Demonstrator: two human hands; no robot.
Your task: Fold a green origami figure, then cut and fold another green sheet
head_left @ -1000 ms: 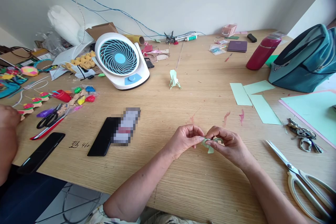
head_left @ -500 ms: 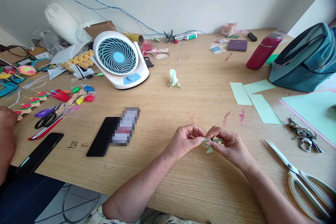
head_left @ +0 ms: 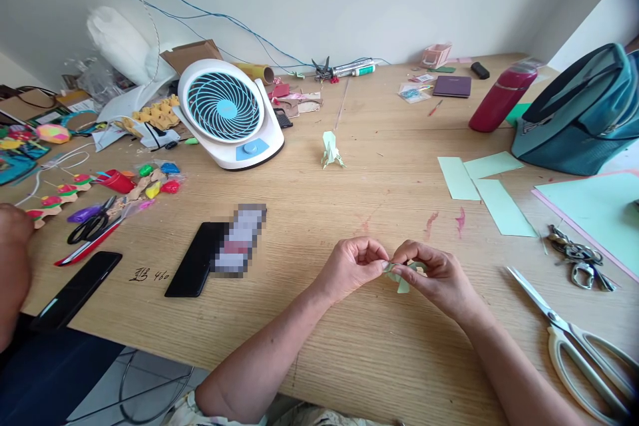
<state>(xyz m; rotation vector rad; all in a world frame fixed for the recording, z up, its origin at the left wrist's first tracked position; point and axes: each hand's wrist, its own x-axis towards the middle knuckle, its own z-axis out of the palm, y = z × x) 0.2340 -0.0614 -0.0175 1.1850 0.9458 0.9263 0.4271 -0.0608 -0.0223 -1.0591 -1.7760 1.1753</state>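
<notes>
Both my hands meet over the front of the table, pinching a small folded piece of pale green paper point(head_left: 403, 285). My left hand point(head_left: 355, 267) grips its left end between thumb and forefinger. My right hand point(head_left: 437, 278) pinches it close beside, fingertips nearly touching the left ones. Much of the paper is hidden behind the right fingers; a flap hangs below. Farther back stands a folded green paper figure point(head_left: 330, 150) on thin legs. Flat green paper pieces point(head_left: 505, 208) lie to the right, and white-handled scissors point(head_left: 562, 326) rest open near my right forearm.
A white fan point(head_left: 234, 116) stands back left. Phones point(head_left: 192, 263) lie left of my hands. Keys point(head_left: 579, 256), a red bottle point(head_left: 503, 96) and a teal bag point(head_left: 574, 113) occupy the right side. Another person's arm point(head_left: 12, 266) rests at the left edge, near black scissors point(head_left: 92, 223).
The hanging flap of the green paper has shifted slightly right and down as the paper turns a little in my fingers. Both hands stay almost in place, still pinching it.
</notes>
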